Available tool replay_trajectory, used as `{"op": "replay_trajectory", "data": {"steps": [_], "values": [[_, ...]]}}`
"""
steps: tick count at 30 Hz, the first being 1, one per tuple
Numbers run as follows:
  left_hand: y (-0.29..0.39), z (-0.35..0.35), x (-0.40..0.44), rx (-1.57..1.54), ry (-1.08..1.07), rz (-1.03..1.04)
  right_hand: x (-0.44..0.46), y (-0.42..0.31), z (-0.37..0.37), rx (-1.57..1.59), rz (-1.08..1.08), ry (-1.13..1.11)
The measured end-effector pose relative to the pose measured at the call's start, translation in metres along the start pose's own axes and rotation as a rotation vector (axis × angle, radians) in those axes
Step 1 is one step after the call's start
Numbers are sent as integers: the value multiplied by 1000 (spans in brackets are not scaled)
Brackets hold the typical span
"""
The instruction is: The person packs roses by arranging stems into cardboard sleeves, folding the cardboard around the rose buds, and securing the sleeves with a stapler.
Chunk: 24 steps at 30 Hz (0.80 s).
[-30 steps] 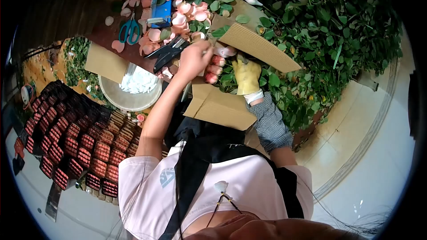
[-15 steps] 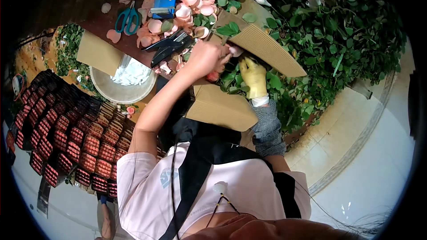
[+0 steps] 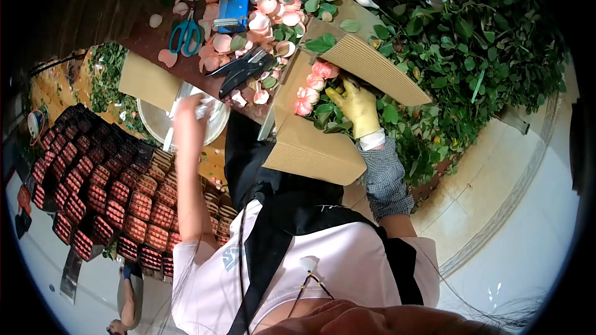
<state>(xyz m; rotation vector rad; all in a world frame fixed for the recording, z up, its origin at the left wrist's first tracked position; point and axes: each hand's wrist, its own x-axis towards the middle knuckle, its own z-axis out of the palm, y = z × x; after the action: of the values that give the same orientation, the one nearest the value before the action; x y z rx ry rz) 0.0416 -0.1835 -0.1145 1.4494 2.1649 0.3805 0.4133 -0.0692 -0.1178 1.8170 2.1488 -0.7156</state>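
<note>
My gloved right grip (image 3: 357,107) rests, thumb and fingers parted, beside pink roses (image 3: 314,82) rowed on folded cardboard (image 3: 316,152); a light touch should spare their petals. My left grip (image 3: 190,116) blurs over the bowl (image 3: 216,128), its hold untellable.

Coral-pink roses (image 3: 308,93), green leaves (image 3: 332,123), tan cardboard (image 3: 313,149), yellow glove (image 3: 360,111), grey checked sleeve (image 3: 385,164).

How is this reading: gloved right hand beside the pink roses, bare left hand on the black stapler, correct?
Not quite: the bare left hand is not on the black stapler; the head view shows it over the bowl of white pieces. The gloved right hand is beside the pink roses, as you say.
</note>
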Motion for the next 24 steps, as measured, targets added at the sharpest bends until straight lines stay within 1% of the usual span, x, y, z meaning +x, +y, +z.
{"op": "replay_trajectory", "data": {"steps": [1, 2, 3, 4, 5, 7, 8, 9, 11, 12, 14, 15, 16, 17, 18, 19, 21, 22, 23, 24], "values": [[45, 2, 11, -370, -142, 41, -1, -1, 2, -3, 4, 8], [76, 12, 22, -383, -214, 172, 0, -1, 6, -64, -36, 75], [93, 34, 29, -348, -190, 348, -1, 1, 11, -124, -73, 140], [112, 49, 41, -415, -90, 618, -1, 4, 16, -176, -91, 159], [125, 63, 49, -329, -166, 655, -2, 3, 14, -179, -83, 162], [137, 85, 68, -282, -208, 858, -1, -3, 6, -123, -34, 78], [140, 94, 72, -234, -180, 927, -2, -7, 0, -105, -21, 52], [143, 97, 76, -183, -152, 994, -1, -11, -3, -51, 46, -18], [145, 101, 78, -183, -137, 1048, -3, -3, 7, -15, -38, 93], [145, 102, 80, -187, -113, 1092, -2, -3, 9, -4, -33, 98], [148, 105, 81, -162, -143, 1145, -3, -3, 11, -113, -107, 204], [150, 107, 79, -140, -179, 1161, -3, -4, 10, -106, -98, 200], [151, 107, 77, -142, -190, 1162, -4, -6, 7, -132, -123, 238], [151, 106, 76, -83, -203, 1211, -4, -7, 4, -161, -149, 282], [151, 103, 73, -22, -216, 1261, -6, -7, 7, -183, -139, 265], [148, 98, 69, -18, -224, 1266, -7, -7, 8, -175, -133, 266], [135, 86, 65, -113, -255, 1203, -6, -8, 10, -67, -166, 350], [127, 84, 63, -150, -197, 1164, -5, -8, 5, -46, -229, 432], [113, 82, 64, -113, -183, 1074, -4, -8, 1, -30, -293, 514], [106, 78, 63, -126, -69, 876, -4, -7, 2, -47, -285, 502]]}}
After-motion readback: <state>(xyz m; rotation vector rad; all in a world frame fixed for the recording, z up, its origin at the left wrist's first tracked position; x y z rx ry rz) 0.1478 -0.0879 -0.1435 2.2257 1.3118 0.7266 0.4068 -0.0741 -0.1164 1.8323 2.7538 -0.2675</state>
